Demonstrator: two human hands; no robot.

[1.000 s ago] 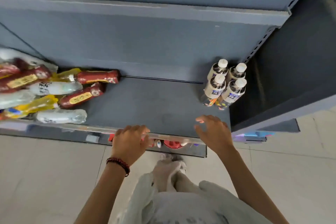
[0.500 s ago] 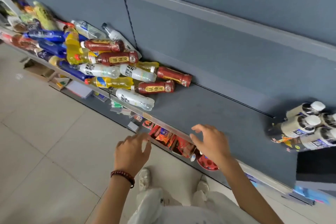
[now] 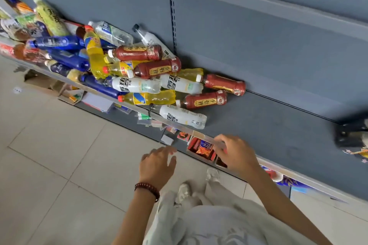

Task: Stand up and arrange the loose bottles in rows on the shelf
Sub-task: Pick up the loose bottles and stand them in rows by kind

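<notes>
Lying heaped on the shelf (image 3: pixel 268 125), bottles (image 3: pixel 157 68) hold red and yellow drinks.

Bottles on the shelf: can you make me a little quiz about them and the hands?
1. True or false: the left hand holds a bottle.
2. The white bottle at the front of the shelf is: A upright, B lying on its side, C on the floor.
3. Fill in: the bead bracelet sits on the ___ wrist.
Key: 1 false; 2 B; 3 left.
</notes>
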